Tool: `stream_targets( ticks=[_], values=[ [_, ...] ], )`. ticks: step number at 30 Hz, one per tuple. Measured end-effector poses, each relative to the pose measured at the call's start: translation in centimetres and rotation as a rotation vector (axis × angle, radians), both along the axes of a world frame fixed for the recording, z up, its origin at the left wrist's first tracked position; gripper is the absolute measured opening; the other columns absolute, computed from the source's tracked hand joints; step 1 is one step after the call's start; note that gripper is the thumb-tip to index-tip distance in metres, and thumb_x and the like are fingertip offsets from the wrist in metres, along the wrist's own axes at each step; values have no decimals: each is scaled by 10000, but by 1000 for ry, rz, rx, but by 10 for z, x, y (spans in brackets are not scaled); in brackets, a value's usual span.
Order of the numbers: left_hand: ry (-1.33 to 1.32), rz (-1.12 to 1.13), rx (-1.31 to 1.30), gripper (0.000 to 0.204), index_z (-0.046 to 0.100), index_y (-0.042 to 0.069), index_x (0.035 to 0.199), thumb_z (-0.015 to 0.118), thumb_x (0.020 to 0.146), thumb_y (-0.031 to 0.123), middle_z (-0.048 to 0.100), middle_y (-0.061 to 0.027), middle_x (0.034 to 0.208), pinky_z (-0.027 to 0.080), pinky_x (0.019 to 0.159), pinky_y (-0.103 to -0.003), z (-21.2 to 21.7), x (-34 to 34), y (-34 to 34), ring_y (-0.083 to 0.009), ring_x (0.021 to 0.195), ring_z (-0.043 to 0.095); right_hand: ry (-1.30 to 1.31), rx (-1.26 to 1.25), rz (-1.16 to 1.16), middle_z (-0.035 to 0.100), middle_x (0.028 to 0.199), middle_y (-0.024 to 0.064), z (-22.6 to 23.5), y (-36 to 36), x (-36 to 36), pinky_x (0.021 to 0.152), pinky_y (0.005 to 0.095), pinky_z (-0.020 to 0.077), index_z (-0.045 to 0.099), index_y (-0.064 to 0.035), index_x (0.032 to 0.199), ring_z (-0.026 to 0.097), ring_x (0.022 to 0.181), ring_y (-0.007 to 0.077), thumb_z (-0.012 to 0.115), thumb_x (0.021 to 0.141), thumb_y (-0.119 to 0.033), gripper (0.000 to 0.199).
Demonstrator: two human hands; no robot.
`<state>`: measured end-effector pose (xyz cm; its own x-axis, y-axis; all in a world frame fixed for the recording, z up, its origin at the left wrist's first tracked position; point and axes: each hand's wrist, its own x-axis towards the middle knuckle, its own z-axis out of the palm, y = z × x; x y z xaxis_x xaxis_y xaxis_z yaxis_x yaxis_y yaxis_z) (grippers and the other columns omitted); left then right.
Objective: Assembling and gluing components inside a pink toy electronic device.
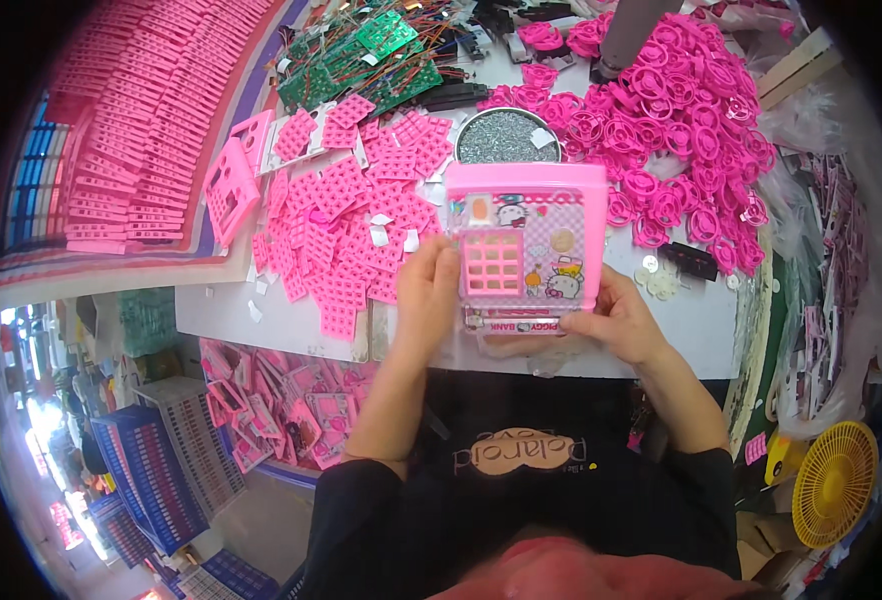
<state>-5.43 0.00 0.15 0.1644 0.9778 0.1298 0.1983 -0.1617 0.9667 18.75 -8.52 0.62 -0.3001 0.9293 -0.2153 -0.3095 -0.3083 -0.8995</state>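
Between my hands, above the near edge of the white table, is a pink plastic toy casing. Its face carries cartoon stickers and a grid of square openings, and a clear part shows along its near edge. My left hand is closed against the casing's left side. On the lower right corner my right hand grips it, thumb on the face and fingers partly hidden behind. Just beyond the casing stands a round tin full of small metal screws. Loose pink keypad pieces lie in a heap left of my left hand.
Pink ring-shaped parts are piled at the right, below a dark post. Green circuit boards with wires lie at the back. Stacked pink panels fill the far left. A yellow fan stands at the lower right.
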Motion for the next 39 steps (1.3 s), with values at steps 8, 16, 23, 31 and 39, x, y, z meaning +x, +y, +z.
stream_targets(
  ticks=[8,16,23,31,39],
  values=[
    [-95,-382,357,219,656,15,1101,695,888,50,715,-82,985,509,796,-337,48,-19,38,-204,900,656,-530,466,-48,660,1273,149,-5,52,28,982,356,520,548,19,1366,660,1113,252,674,892,-59,496],
    [524,-705,583,452,694,119,1129,719,682,55,638,-122,1266,470,1015,-489,5,-31,6,-374,1204,585,-967,845,361,353,1595,181,-13,64,62,1134,498,359,515,-33,1426,312,1477,390,657,864,-326,648],
    [585,-714,459,393,700,98,1082,750,692,110,635,-118,1271,438,1010,-483,12,-20,-5,-349,1210,568,-1415,967,262,367,1585,161,-9,49,43,1074,532,394,477,-49,1451,377,1426,391,711,820,-443,780],
    [587,-641,493,282,703,100,1038,765,769,154,681,-71,1020,438,975,-439,-5,-6,4,-284,1006,628,-1429,889,366,362,1580,164,-4,40,41,1114,502,385,465,-36,1453,357,1431,409,735,812,-421,795],
    [704,-617,538,488,649,107,1255,753,814,288,598,-99,1347,328,1110,-531,9,22,-20,-314,1280,523,-1372,831,241,361,1577,173,-16,35,30,1150,501,360,497,-38,1430,345,1435,426,727,811,-315,716]
  ],
)
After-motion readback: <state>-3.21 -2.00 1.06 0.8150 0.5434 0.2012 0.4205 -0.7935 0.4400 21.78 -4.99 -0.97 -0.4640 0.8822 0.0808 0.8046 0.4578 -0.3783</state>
